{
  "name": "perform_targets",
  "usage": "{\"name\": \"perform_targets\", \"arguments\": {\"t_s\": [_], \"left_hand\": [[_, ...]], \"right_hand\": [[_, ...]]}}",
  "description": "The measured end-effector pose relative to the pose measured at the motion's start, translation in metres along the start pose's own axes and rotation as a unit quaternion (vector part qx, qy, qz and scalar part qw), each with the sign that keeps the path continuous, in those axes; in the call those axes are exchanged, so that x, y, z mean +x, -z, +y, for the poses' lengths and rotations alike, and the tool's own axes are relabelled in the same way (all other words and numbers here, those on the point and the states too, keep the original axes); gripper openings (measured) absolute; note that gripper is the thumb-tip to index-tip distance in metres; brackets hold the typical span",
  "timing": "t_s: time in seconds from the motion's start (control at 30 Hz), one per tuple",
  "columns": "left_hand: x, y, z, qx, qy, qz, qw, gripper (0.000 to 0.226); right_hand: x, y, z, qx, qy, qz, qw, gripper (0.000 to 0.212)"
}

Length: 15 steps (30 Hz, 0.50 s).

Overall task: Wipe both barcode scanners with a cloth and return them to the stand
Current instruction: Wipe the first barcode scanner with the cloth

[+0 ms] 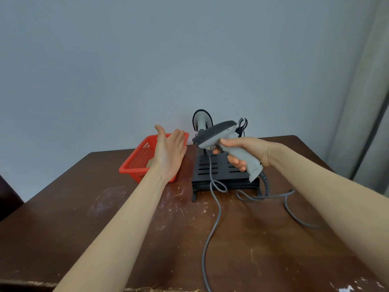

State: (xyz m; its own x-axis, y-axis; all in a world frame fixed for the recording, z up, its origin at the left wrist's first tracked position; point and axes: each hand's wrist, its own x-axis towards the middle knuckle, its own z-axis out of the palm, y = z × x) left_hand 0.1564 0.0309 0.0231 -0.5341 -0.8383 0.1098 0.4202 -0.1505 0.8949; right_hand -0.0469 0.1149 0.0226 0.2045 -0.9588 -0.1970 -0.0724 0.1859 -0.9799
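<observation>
Right hand (242, 153) grips smooth grey scanner (223, 137) (pistol-shaped).

A dark brown wooden table (105, 239), scuffed with pale scratches, is set against a wall. A red slatted plastic basket (134, 163) is placed near its far edge, left of the middle. A black slotted metal stand (219, 171) is placed near the basket, to its right. Grey cables (216, 211) are trailed from the stand across the top, one reaching the near edge.

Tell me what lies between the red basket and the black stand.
Head view: only a bare strip of table separates basket and stand. The left hand hovers before the basket.
</observation>
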Motion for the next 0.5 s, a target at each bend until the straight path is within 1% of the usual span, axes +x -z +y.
{"name": "perform_targets", "arguments": {"t_s": [0.3,0.5], "left_hand": [[-0.0029,-0.0014,0.0051,-0.011,0.003,-0.009,1.000,0.085],[-0.0049,0.0009,0.0088,-0.010,0.004,-0.006,1.000,0.086]], "right_hand": [[0.0026,-0.0064,-0.0046,-0.012,-0.004,0.016,1.000,0.039],[0.0043,-0.0081,-0.0065,-0.016,-0.009,0.025,0.999,0.040]]}}
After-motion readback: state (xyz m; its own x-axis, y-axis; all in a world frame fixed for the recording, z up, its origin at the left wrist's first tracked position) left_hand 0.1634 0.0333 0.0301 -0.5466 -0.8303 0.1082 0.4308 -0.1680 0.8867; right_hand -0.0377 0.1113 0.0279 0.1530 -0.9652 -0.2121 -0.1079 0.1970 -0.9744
